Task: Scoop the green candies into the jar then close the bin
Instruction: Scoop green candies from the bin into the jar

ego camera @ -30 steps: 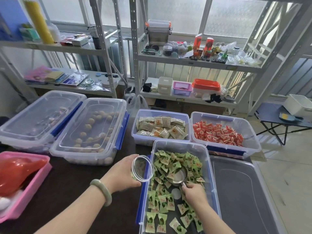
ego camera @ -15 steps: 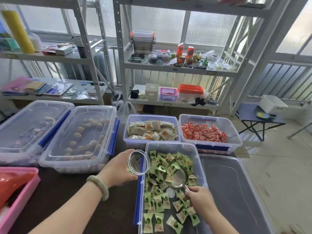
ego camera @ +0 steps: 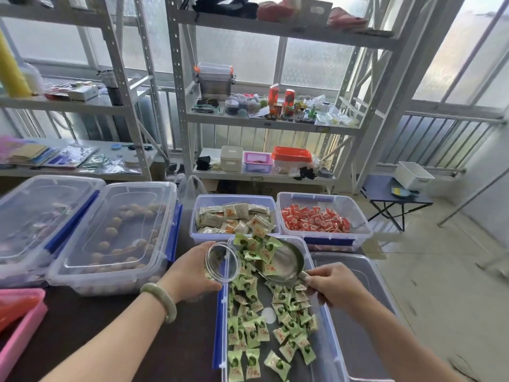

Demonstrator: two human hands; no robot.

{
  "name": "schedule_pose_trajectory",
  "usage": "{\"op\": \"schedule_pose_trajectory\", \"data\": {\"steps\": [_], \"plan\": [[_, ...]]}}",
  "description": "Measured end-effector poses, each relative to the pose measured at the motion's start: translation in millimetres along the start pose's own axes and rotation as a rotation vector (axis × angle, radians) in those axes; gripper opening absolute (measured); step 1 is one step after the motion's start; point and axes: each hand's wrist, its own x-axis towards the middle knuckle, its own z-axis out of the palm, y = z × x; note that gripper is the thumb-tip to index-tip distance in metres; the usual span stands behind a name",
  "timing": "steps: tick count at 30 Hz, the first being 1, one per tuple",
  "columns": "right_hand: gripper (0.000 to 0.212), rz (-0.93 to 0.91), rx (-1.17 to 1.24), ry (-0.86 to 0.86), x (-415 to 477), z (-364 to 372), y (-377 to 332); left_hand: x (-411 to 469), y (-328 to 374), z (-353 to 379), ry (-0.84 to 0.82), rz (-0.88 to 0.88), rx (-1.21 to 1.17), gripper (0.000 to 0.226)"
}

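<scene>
An open clear bin [ego camera: 327,340] with blue latches holds many green wrapped candies [ego camera: 253,332]. My left hand [ego camera: 190,274] grips a clear glass jar [ego camera: 221,261], tilted with its mouth toward me, at the bin's left rim. My right hand [ego camera: 334,285] holds the handle of a metal scoop [ego camera: 286,261] raised above the bin. The scoop is heaped with green candies [ego camera: 259,245] and tips toward the jar's mouth. The bin's clear lid [ego camera: 355,312] lies flat to the right of the bin.
Behind the bin stand an open bin of beige packets [ego camera: 234,219] and one of red candies [ego camera: 316,220]. Two lidded clear bins [ego camera: 115,235] sit at left, a pink tray [ego camera: 19,326] at the near left. Metal shelving [ego camera: 261,122] stands behind the table.
My right hand has lifted the scoop out of the candies, loaded, and brought it up beside the jar. The jar has stayed in my left hand. My head has tipped upward.
</scene>
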Motion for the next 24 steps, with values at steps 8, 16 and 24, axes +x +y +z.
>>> {"op": "schedule_pose_trajectory", "data": {"steps": [8, 16, 24], "plan": [[0.018, -0.012, -0.346, -0.144, 4.1, -12.8, -46.8, -2.2, 2.7, 1.5, 0.027, -0.011, -0.054, 0.072], [0.026, -0.056, -0.602, -0.166, 8.0, 1.5, -90.4, -1.9, -9.7, 6.8, 0.03, -0.021, -0.075, 0.069], [0.021, -0.11, -0.894, -0.17, 3.4, 13.4, -133.1, -3.5, -12.4, 8.3, 0.031, -0.039, -0.065, 0.074]]}}
